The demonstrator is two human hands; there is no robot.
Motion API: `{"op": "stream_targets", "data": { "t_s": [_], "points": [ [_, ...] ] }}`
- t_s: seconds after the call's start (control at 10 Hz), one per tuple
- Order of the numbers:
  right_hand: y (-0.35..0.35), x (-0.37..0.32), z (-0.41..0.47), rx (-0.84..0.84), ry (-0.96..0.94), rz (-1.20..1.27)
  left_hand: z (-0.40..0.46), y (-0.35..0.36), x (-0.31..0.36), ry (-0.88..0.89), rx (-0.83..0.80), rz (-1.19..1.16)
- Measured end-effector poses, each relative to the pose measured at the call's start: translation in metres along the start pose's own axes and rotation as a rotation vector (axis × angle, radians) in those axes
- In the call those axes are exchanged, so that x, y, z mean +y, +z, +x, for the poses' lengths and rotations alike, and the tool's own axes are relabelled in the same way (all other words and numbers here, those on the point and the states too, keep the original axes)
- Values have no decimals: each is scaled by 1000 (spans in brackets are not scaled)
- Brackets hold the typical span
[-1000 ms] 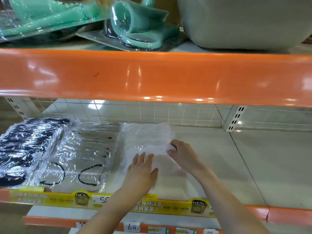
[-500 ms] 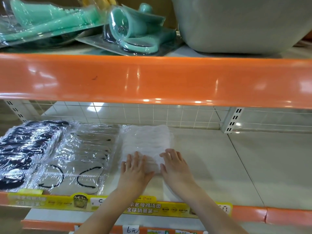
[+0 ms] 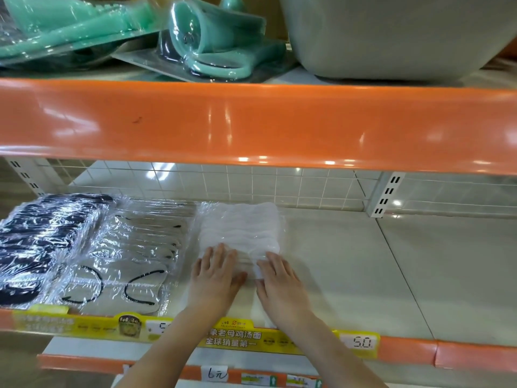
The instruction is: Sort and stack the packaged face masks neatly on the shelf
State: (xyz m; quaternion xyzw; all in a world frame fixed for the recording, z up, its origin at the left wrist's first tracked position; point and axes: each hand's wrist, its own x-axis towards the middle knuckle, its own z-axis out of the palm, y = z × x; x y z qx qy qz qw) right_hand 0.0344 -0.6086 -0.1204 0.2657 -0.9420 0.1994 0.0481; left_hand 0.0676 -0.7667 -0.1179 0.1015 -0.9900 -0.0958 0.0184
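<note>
At nine o'clock on the shelf (image 3: 349, 275) lies the black mask pile (image 3: 42, 247), then the clear-wrapped pile with black loops (image 3: 126, 261) beside it, both looking settled. At the centre sits the white mask stack (image 3: 240, 228); the left hand (image 3: 215, 278) and right hand (image 3: 279, 284) press its six o'clock edge with fingers flat and released, gripping nothing. Judging by this, only squaring the white pile remains; three o'clock holds no packs

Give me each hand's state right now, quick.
Left hand: open, fingers straight, pressing flat on the white mask stack.
Right hand: open, fingers straight, pressing on the same stack's near edge.
</note>
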Motion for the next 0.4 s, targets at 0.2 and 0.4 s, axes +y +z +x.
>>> {"op": "stream_targets", "data": {
  "t_s": [0.2,0.4],
  "points": [
    [0,4,-1,41,-7,42,-3,6,0,0,99,43],
    [-21,2,-7,95,5,212,-16,-11,-1,26,308,-127]
  ]
}}
